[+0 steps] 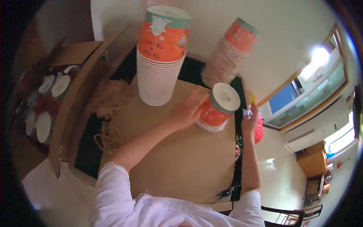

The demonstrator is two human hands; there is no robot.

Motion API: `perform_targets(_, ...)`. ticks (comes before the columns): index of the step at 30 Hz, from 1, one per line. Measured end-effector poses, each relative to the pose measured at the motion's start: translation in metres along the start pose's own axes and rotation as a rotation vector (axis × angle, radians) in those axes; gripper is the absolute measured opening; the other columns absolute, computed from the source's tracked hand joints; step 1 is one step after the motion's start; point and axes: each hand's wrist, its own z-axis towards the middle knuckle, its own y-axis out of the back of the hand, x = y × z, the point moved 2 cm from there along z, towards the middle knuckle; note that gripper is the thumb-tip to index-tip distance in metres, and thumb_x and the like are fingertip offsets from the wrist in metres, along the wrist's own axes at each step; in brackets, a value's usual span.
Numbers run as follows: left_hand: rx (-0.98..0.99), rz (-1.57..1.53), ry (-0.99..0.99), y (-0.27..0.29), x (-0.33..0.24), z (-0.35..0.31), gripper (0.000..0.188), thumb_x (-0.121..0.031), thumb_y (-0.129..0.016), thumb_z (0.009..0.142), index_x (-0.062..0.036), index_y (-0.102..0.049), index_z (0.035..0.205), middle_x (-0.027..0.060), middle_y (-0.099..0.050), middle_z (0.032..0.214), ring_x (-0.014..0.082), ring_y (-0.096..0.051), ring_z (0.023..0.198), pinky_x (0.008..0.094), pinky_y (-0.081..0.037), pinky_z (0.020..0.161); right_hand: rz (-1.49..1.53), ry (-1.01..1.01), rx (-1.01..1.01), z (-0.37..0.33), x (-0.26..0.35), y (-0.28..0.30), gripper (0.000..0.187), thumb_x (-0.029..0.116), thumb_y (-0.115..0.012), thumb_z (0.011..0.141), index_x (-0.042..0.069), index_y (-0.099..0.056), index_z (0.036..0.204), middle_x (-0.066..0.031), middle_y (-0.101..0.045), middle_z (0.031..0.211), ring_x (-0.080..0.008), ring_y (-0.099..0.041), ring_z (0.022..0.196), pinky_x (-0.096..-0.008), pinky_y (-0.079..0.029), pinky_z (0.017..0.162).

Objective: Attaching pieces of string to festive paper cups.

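Note:
An orange paper tub with a green band (217,113) stands bottom-up on the brown board. Its lower edge sits in white rims and something clear. My left hand (189,108) reaches to the tub's left side, fingers stretched and slightly blurred, seeming to touch it. Beyond the tub's right side is my right hand (250,120), its fingers closed together. A small yellow bit (252,98) shows at those fingertips, with something whitish beside them; what they hold is too small to make out. Behind the left hand rises a tall stack of matching tubs (159,75), nested bottom-up.
Another leaning stack of tubs (230,53) stands at the back, near the wall. A red basket (258,128) is beside my right hand. Straw-like fibre (109,136) lies at left, next to an open cardboard box (77,90). Dark pliers-like tool (227,192) lies near the front edge.

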Motion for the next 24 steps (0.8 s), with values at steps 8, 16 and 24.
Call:
perform_targets(8,-0.951,0.113,0.254,0.144,0.079,-0.032,0.067,-0.028,-0.063,0.084,0.0044,-0.033,0.135,0.0215,-0.038,0.136,0.0335,-0.036,0.128,0.0418,-0.027,0.107,0.108,0.213,0.602,-0.008,0.108,-0.112,0.06,-0.003,-0.056,0.08,0.007,-0.039,0.136,-0.01,-0.046,0.135,-0.0212,-0.045,0.122,-0.034,-0.039,0.097)
perform_targets(16,-0.571,-0.363,0.458,0.196,0.099,0.008,0.08,-0.049,-0.06,0.085,0.0044,-0.032,0.138,0.0202,-0.04,0.138,0.0251,-0.038,0.129,0.0337,-0.027,0.107,0.347,0.044,0.844,0.008,0.153,-0.216,0.082,-0.001,-0.057,0.078,0.017,-0.018,0.148,-0.0053,-0.028,0.15,-0.0219,-0.027,0.136,-0.045,-0.028,0.104)
perform_targets(24,-0.675,-0.459,0.29,0.213,0.069,0.027,0.078,-0.047,-0.065,0.081,0.0005,-0.036,0.135,0.018,-0.046,0.133,0.0247,-0.044,0.123,0.0343,-0.032,0.104,0.405,0.218,0.758,0.019,0.183,-0.216,0.08,0.0,-0.057,0.08,0.013,-0.016,0.148,-0.008,-0.028,0.15,-0.0234,-0.027,0.136,-0.0463,-0.027,0.106)
